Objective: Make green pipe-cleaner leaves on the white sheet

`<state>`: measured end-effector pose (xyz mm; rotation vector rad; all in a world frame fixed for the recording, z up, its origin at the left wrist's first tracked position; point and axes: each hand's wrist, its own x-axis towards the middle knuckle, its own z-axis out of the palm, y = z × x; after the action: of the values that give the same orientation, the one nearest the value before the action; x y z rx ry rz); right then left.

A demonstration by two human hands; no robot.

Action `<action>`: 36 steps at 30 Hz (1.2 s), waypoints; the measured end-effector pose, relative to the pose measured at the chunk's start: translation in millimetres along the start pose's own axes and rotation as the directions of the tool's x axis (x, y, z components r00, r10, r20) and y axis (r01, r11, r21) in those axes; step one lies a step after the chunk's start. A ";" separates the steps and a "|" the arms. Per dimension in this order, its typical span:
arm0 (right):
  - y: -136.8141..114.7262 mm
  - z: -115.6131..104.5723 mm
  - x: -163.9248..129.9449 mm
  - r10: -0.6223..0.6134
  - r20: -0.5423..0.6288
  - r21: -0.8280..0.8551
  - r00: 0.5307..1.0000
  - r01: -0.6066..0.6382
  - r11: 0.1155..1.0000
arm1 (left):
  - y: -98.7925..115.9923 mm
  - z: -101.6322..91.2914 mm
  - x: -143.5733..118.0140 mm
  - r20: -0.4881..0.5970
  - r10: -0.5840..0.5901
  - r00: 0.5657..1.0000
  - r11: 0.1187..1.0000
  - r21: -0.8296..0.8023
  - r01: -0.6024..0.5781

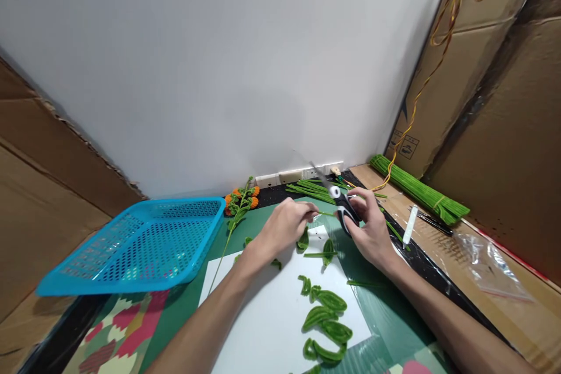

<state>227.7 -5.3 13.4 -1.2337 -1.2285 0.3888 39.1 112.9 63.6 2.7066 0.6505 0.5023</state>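
My left hand [287, 223] is closed in a pinch on a green pipe cleaner [326, 214], whose free length runs toward my right hand. In my right hand [370, 231] are black-and-white scissors [343, 207], fingers through the handles and blades aimed up and left toward the wall. Whether my right fingers also touch the pipe cleaner, I cannot tell. Below my hands, a white sheet [272, 315] bears bent green pipe-cleaner leaves [331, 301]. A short straight green piece [321, 255] lies across a leaf [328, 250] near the sheet's upper right.
A blue perforated basket [131, 289] stands at left. Beside it lies a stem with orange flowers [239, 201]. Loose green stems [309, 188] rest by the wall sockets [291, 177]. At right are a green bundle [418, 187], a white strip [410, 225] and a plastic bag [491, 263].
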 end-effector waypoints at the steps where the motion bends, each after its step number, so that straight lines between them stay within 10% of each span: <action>1: -1.8 0.1 -0.8 -0.022 -0.043 0.045 0.999 0.024 0.999 | -2.6 -6.7 0.5 -0.054 -0.043 0.998 0.998 -0.045 0.040; 7: -8.2 9.0 -5.1 -0.002 -0.073 0.207 0.997 0.017 0.978 | -9.5 -45.2 3.1 -0.368 -0.279 0.887 0.857 -0.512 0.057; 13: -5.6 18.6 -8.7 0.033 0.083 0.177 0.996 -0.048 0.983 | 4.2 -62.7 4.1 -0.481 -0.335 0.810 0.797 -0.603 -0.028; 36: 0.0 34.0 -26.3 0.168 0.242 0.351 0.956 -0.247 0.903 | 13.9 -47.1 3.1 -0.240 -0.253 0.937 0.770 -0.636 0.045</action>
<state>189.0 -9.2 -4.8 -1.0061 -1.1290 0.8916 28.0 112.7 111.6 1.9405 0.6317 0.9326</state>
